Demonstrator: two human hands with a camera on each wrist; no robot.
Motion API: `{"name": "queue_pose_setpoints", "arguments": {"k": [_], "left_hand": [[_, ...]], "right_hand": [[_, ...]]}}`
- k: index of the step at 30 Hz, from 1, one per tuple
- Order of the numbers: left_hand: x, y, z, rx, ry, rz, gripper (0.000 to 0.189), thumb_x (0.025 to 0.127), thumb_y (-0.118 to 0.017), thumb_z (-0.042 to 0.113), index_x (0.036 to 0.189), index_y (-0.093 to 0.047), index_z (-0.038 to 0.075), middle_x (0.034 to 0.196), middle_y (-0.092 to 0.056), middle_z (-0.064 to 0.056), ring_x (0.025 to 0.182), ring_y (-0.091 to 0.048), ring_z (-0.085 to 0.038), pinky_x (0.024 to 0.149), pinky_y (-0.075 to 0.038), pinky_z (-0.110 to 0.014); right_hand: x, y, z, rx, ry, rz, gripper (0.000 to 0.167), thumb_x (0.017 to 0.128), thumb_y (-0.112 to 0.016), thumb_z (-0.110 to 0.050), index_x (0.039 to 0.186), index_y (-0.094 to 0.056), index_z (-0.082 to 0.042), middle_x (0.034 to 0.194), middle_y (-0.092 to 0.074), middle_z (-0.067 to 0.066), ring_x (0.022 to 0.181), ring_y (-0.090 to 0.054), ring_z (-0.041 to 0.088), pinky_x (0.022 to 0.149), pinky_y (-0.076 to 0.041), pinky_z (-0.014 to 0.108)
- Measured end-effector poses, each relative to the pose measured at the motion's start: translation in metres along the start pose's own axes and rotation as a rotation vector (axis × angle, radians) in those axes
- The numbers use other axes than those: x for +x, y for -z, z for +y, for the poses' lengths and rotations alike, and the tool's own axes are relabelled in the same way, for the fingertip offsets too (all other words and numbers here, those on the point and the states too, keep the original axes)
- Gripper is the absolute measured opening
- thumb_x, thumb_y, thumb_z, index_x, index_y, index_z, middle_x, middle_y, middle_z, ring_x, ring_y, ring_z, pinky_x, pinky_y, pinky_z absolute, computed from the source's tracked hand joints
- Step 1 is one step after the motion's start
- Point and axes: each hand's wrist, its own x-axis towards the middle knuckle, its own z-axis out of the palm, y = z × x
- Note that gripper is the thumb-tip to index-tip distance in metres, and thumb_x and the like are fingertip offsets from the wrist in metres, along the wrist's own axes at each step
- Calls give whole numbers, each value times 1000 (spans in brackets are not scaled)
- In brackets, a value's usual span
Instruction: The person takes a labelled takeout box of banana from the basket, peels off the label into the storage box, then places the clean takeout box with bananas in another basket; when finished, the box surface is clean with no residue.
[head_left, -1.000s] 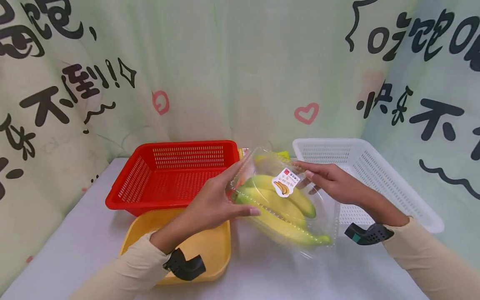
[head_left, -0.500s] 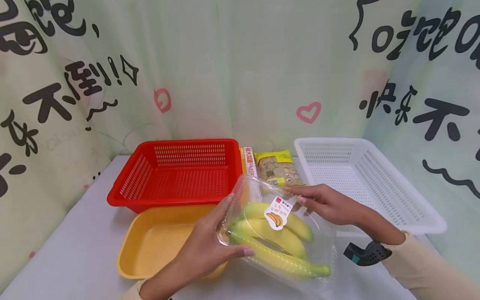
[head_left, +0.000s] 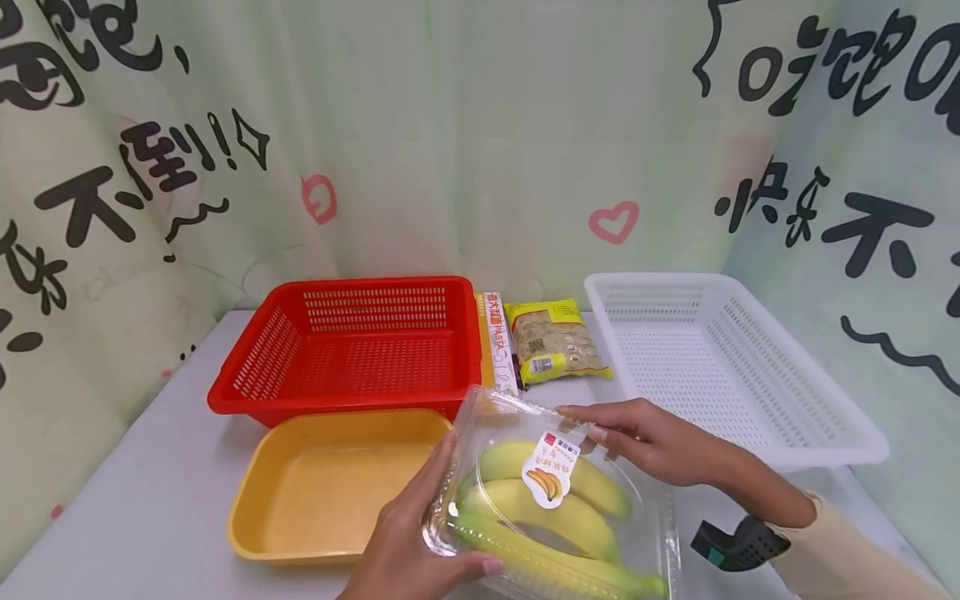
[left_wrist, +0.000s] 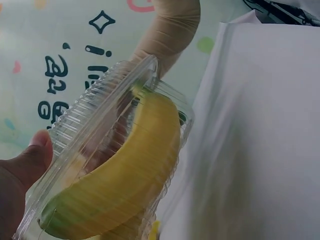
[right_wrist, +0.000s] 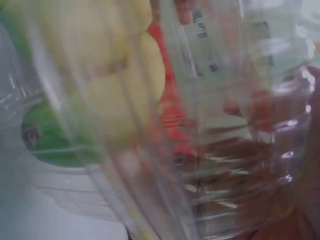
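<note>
A clear plastic clamshell box [head_left: 480,454] with several bananas [head_left: 543,508] inside is held between both hands, low in the head view. A white sticker [head_left: 551,469] with a banana picture is on its lid. My left hand [head_left: 412,542] grips the box's left side, thumb toward the near edge. My right hand [head_left: 652,440] holds the far right edge, thumb and fingers at the rim. In the left wrist view, the left thumb [left_wrist: 37,152] lies along the box's side and one banana [left_wrist: 145,155] shows through the wall. The right wrist view is blurred by the plastic.
A red basket [head_left: 247,407] stands at the back left, with a yellow tray [head_left: 330,492] before it. A pasta box [head_left: 497,337] and a yellow-topped bag of grain-like food [head_left: 558,342] lie behind the clamshell. A white basket [head_left: 825,417] is at the right.
Both hands have brought the banana box down and toward the person. The pasta box and the yellow-topped bag behind it have come into full view.
</note>
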Motion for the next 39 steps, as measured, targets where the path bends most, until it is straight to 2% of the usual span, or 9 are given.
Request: {"name": "queue_pose_setpoints", "arguments": {"k": [6,9,14,18,25,29,32,35,39], "left_hand": [[-11,-1,8,19,123,4,113,64,-89,46,155,-26,25,154,-34,4,134,-41,-24,103,-40,-46],[-16,-4,8,29,108,-7,112,66,-87,49,155,-26,21,154,-34,-2,135,-40,-27,104,-38,-50],[-24,-13,-7,81,-73,64,110,65,-88,44,154,-31,14,151,-39,-6,132,-44,-25,103,-41,-37],[-31,-20,-28,84,-222,97,105,70,-89,35,153,-30,9,149,-40,-16,130,-45,-24,104,-36,-24],[-30,-28,-58,151,-514,153,86,89,-69,44,149,-30,-4,151,-37,-16,132,-43,-21,105,-34,-22],[-28,-35,-69,75,-631,149,80,93,-63,38,144,-30,-15,152,-31,-24,138,-33,-22,109,-26,-21],[-31,-45,-72,54,-554,154,85,88,-73,32,147,-29,-11,152,-30,-24,139,-32,-19,109,-25,-20],[-30,-50,-64,17,-300,84,94,82,-79,32,152,-25,0,151,-33,-24,137,-35,-25,109,-28,-23],[-24,-46,-49,-46,30,-63,104,79,-81,37,156,-17,8,152,-32,-22,134,-36,-38,109,-32,-33]], "right_hand": [[-4,-10,1,36,-27,-18,40,103,-46,-7,142,-48,-3,134,-58,13,96,-66,18,71,-57,34],[-7,-15,5,15,-19,-3,39,104,-46,-8,142,-49,-3,133,-58,13,96,-65,18,72,-56,32],[-7,-27,11,-54,39,22,38,104,-46,-8,141,-50,-1,132,-59,14,93,-62,17,72,-51,28],[-6,-34,15,-19,-9,4,38,105,-45,-12,141,-50,-1,130,-60,15,96,-63,12,73,-52,28],[-7,-41,24,-23,-52,68,36,104,-47,-16,137,-55,-5,135,-57,7,122,-53,13,94,-49,29],[-6,-38,26,-103,-55,68,35,104,-47,-18,136,-57,-7,132,-60,3,114,-58,12,92,-50,30],[-7,-33,26,-167,-37,61,34,104,-48,-17,133,-59,-5,126,-64,3,99,-61,7,82,-52,28],[-7,-28,27,-187,-57,42,34,104,-49,-18,133,-59,-4,96,-69,-5,76,-55,0,70,-49,25],[-8,-20,27,-162,-148,10,37,103,-50,-22,136,-58,-7,91,-66,-6,69,-45,2,66,-43,25]]}}
